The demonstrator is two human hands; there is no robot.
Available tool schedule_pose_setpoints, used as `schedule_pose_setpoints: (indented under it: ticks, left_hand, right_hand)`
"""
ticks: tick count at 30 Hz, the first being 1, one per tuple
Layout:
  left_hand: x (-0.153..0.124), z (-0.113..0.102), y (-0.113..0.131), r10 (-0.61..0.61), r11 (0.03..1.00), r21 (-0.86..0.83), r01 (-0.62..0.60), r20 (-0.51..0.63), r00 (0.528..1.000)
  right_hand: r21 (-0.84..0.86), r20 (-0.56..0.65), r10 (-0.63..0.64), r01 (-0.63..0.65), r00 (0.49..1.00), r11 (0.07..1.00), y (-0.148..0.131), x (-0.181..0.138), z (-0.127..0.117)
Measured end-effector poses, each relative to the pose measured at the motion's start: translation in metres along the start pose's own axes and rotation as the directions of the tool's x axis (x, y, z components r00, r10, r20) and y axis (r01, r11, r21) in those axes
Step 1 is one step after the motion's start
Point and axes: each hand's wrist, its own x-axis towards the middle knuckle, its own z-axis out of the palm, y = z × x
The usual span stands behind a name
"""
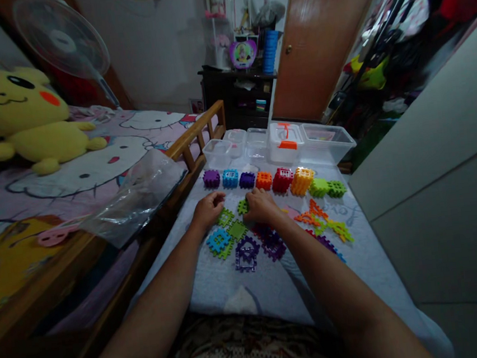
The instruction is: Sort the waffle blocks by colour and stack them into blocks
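Note:
My left hand (pixel 209 210) rests on the cloth with its fingers loosely bent and apart, holding nothing that I can see. Beside it lie light green notched plastic tiles (pixel 237 230) and a blue windowed tile (pixel 218 240). My right hand (pixel 262 205) is closed, its fingertips on a small green notched tile (pixel 242 206). Under and beside my right forearm are dark red and purple tiles (pixel 273 246), partly hidden. A purple frame-shaped tile (pixel 246 254) lies nearer to me. Orange and yellow-green pieces (pixel 318 213) are spread to the right.
Behind my hands stands a row of colour-sorted stacks, from purple (pixel 211 179) through red (pixel 283 181) to green (pixel 336 188). Clear plastic boxes (pixel 328 136) line the far edge, one lidded with an orange handle (pixel 288 145). A wooden bed rail (pixel 194 132) borders the left.

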Motion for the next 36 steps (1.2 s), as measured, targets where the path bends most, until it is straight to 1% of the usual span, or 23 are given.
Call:
schedule_pose_setpoints:
  ticks: [2,5,8,10,12,13,16,18,20,22,24,27,30,36]
  left_hand:
    - [0.000,-0.001,0.001,0.000,1.000,0.013,0.000,-0.006,1.000]
    - [-0.001,-0.002,0.003,0.005,1.000,0.024,-0.005,-0.005,1.000]
    - [-0.002,-0.003,0.004,0.010,0.999,0.032,-0.010,0.010,1.000]
    - [-0.002,-0.003,0.004,0.008,0.999,0.037,-0.009,0.016,1.000]
    - [-0.002,-0.003,0.003,0.007,0.999,0.045,-0.008,0.021,1.000]
    - [-0.002,-0.003,0.002,0.007,0.999,0.052,-0.008,0.024,1.000]
    - [-0.001,-0.003,0.000,0.007,0.998,0.070,-0.008,0.026,1.000]
    - [-0.001,-0.003,0.001,-0.001,0.997,0.077,-0.001,0.021,1.000]
    - [-0.002,-0.003,0.003,-0.010,0.997,0.077,0.008,0.022,1.000]
    - [-0.002,-0.004,0.005,-0.019,0.997,0.079,0.016,0.027,0.999]
    - [-0.003,-0.005,0.007,-0.025,0.996,0.081,0.022,0.034,0.999]
    - [-0.004,-0.006,0.008,-0.027,0.997,0.076,0.024,0.032,0.999]
    - [-0.004,-0.006,0.008,-0.026,0.997,0.070,0.025,0.021,0.999]
    - [-0.004,-0.005,0.003,-0.032,0.996,0.078,0.030,0.024,0.999]
  right_hand:
    - [0.011,-0.027,-0.007,0.007,1.000,1.000,-0.002,-0.002,-0.002]
    - [0.054,-0.099,-0.059,0.064,0.993,0.996,0.001,-0.013,-0.011]
    - [0.128,-0.182,-0.120,0.145,0.976,0.981,0.018,-0.034,-0.029]
    - [0.165,-0.230,-0.126,0.166,0.965,0.972,0.042,-0.052,-0.045]
    - [0.183,-0.294,-0.115,0.174,0.949,0.968,0.075,-0.069,-0.060]
    - [0.187,-0.325,-0.090,0.157,0.942,0.970,0.095,-0.077,-0.066]
    - [0.175,-0.376,0.057,0.010,0.925,0.985,0.160,-0.092,-0.077]
    - [0.181,-0.359,0.187,-0.128,0.914,0.975,0.202,-0.094,-0.078]
    - [0.186,-0.302,0.300,-0.253,0.905,0.950,0.237,-0.093,-0.074]
    - [0.177,-0.235,0.365,-0.330,0.901,0.927,0.263,-0.089,-0.068]
    - [0.156,-0.188,0.393,-0.367,0.900,0.917,0.280,-0.084,-0.063]
    - [0.126,-0.094,0.404,-0.391,0.910,0.912,0.295,-0.079,-0.056]
    - [0.116,-0.017,0.389,-0.385,0.921,0.916,0.303,-0.075,-0.051]
    - [0.134,-0.005,0.364,-0.360,0.931,0.923,0.309,-0.072,-0.042]
